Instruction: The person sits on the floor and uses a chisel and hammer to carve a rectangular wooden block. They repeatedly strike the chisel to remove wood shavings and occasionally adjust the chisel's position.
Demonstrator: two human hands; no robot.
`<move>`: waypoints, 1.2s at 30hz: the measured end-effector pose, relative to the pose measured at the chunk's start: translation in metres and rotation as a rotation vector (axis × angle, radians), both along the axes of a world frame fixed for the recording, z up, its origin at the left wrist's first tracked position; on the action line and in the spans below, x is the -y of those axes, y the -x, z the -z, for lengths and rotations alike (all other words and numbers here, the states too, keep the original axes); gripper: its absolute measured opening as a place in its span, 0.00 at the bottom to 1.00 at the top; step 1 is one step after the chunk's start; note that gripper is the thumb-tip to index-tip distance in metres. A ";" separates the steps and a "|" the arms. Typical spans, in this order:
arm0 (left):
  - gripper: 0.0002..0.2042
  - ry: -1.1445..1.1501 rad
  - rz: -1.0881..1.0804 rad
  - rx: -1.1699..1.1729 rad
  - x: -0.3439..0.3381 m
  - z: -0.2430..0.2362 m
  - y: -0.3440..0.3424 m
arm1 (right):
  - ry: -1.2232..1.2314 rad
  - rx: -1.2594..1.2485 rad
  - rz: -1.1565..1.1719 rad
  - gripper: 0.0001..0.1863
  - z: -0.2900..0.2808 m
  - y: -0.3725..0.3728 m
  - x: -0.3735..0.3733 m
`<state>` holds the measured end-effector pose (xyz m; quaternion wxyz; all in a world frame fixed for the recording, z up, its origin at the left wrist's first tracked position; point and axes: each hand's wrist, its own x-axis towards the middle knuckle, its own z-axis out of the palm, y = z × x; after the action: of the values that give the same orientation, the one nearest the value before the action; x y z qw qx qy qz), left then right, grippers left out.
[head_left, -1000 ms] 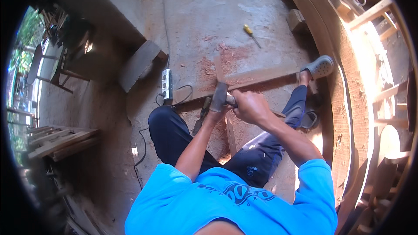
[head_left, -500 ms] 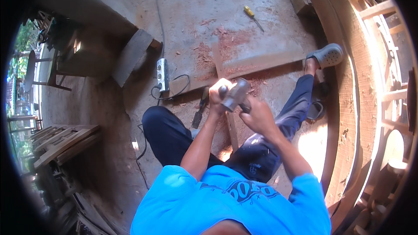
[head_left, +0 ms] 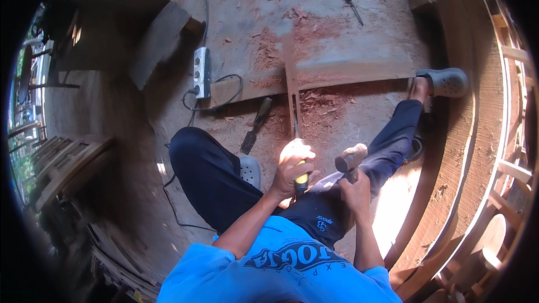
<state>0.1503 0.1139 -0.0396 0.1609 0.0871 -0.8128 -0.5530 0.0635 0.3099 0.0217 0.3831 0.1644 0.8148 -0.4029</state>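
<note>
Wooden strip [head_left: 290,64], one: lying across a plank [head_left: 359,69] on the floor [head_left: 241,0], nearer part covered by the left hand [head_left: 294,163]. Done: narrow slot [head_left: 294,104] visible; reddish shavings [head_left: 323,101] around. Remaining: slot depth cannot be told; cutting appears unfinished, both tools being in use. Left hand: wrapped around a yellow-and-black-handled chisel [head_left: 302,179]. Right hand [head_left: 356,192]: gripping a hammer [head_left: 351,158], head apart from the chisel. Spare: dark-handled flat tool [head_left: 257,125], yellow-handled screwdriver [head_left: 350,3], both lying loose.
</note>
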 end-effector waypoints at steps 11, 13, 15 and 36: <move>0.12 -0.167 0.042 -0.133 0.037 -0.045 0.039 | 0.022 -0.181 -0.115 0.13 -0.059 0.012 0.027; 0.11 -0.240 0.023 -0.134 0.037 -0.039 0.042 | 0.057 -0.200 -0.142 0.14 -0.069 0.018 0.034; 0.11 -0.273 0.027 -0.082 0.038 -0.031 0.045 | 0.065 -0.201 -0.175 0.14 -0.079 0.027 0.039; 0.15 -0.340 -0.071 -0.085 0.057 -0.006 0.089 | 0.068 -0.652 -0.626 0.13 -0.061 0.036 0.083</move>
<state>0.0618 0.0570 -0.0332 0.1973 0.1182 -0.6966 -0.6796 0.0278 0.2274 0.0829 0.2151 -0.2382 0.8895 -0.3251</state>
